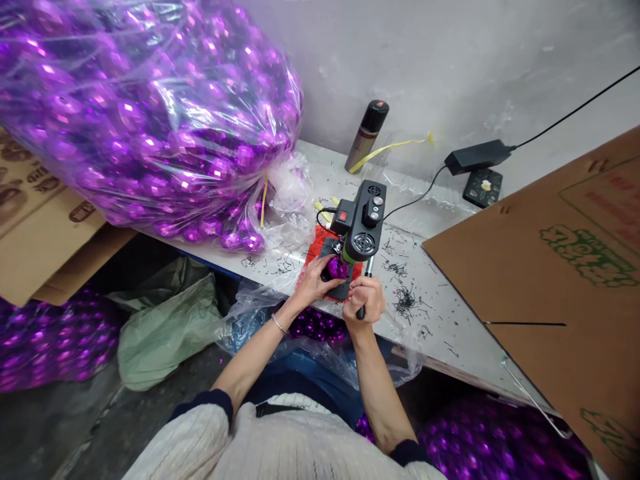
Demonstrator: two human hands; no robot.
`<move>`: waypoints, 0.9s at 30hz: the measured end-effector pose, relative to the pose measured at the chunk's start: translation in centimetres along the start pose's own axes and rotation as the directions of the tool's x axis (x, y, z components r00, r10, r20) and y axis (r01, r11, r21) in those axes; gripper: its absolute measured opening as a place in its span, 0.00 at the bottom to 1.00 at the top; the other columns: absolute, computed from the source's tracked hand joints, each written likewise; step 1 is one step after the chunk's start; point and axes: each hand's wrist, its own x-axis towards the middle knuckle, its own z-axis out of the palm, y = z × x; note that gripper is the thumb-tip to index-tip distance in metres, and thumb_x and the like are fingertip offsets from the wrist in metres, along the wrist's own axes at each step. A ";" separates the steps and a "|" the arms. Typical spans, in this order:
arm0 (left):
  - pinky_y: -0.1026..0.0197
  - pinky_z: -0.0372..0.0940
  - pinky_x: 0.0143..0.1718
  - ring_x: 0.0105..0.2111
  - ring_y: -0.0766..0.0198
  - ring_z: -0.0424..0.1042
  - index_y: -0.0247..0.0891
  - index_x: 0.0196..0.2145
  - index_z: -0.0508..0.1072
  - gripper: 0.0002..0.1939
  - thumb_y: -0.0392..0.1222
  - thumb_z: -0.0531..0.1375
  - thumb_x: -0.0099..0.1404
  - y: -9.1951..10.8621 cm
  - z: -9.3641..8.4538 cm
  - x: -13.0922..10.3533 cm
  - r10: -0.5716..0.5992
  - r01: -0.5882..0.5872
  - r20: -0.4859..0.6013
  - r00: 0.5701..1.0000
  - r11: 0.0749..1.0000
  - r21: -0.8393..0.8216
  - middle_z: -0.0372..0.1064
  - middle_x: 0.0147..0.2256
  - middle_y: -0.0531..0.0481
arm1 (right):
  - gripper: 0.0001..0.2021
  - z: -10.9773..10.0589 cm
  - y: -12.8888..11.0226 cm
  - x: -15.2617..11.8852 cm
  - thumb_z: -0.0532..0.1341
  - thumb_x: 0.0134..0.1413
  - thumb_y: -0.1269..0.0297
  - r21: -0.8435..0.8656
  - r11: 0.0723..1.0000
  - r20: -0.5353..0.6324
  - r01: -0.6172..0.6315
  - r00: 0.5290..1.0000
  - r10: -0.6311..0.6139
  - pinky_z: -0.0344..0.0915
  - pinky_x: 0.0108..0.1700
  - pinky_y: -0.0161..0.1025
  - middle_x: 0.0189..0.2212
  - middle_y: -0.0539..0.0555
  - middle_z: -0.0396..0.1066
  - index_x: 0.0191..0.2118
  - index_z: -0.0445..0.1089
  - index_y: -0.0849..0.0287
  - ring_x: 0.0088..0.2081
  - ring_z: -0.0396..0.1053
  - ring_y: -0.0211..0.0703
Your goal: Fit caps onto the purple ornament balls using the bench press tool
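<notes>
A small black drill press (367, 223) stands on a red mat (314, 252) on the white table. Under its head sits a shiny purple ball (337, 267). My left hand (315, 280) is closed around the near side of this ball, fingers at its left and thumb at its front. My right hand (367, 298) grips the press's lever handle (361, 312), just right of the base. The tip of the drill and where it meets the ball are hidden by the head.
A big clear bag of purple balls (170, 127) lies at the back left. Behind the press stand a spray can (367, 137) and a black power adapter (477, 157). A cardboard box (555, 280) borders the right. Black shavings (406, 300) litter the table (440, 333). More purple balls (320, 325) lie below its edge.
</notes>
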 end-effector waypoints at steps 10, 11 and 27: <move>0.45 0.63 0.59 0.56 0.49 0.70 0.38 0.57 0.68 0.29 0.49 0.68 0.61 0.1 0.1 -0.1 0.009 -0.009 -0.011 1.000 1.000 0.005 0.72 0.54 0.39 | 0.12 0.4 0.5 -0.4 0.48 0.67 0.68 -0.026 0.995 -0.014 0.093 0.996 -0.093 0.63 0.34 0.38 0.25 0.48 0.64 0.29 0.58 0.55 0.27 0.65 0.36; 0.46 0.64 0.58 0.55 0.49 0.71 0.38 0.57 0.68 0.30 0.49 0.68 0.61 0.1 0.2 -0.1 0.010 -0.010 -0.014 1.000 1.000 0.006 0.72 0.54 0.39 | 0.13 0.4 0.3 -0.1 0.48 0.66 0.69 -0.018 0.995 -0.016 0.094 0.995 -0.094 0.62 0.33 0.37 0.24 0.48 0.64 0.28 0.58 0.55 0.27 0.64 0.36; 0.48 0.71 0.49 0.49 0.48 0.75 0.33 0.59 0.66 0.44 0.71 0.59 0.58 0.3 -2.4 -10.3 0.398 -0.381 -0.004 0.917 0.881 0.280 0.73 0.49 0.35 | 0.15 -0.7 -2.3 3.9 0.52 0.65 0.71 0.025 0.991 -0.020 -0.134 0.991 0.134 0.59 0.31 0.37 0.23 0.49 0.63 0.25 0.59 0.56 0.26 0.63 0.35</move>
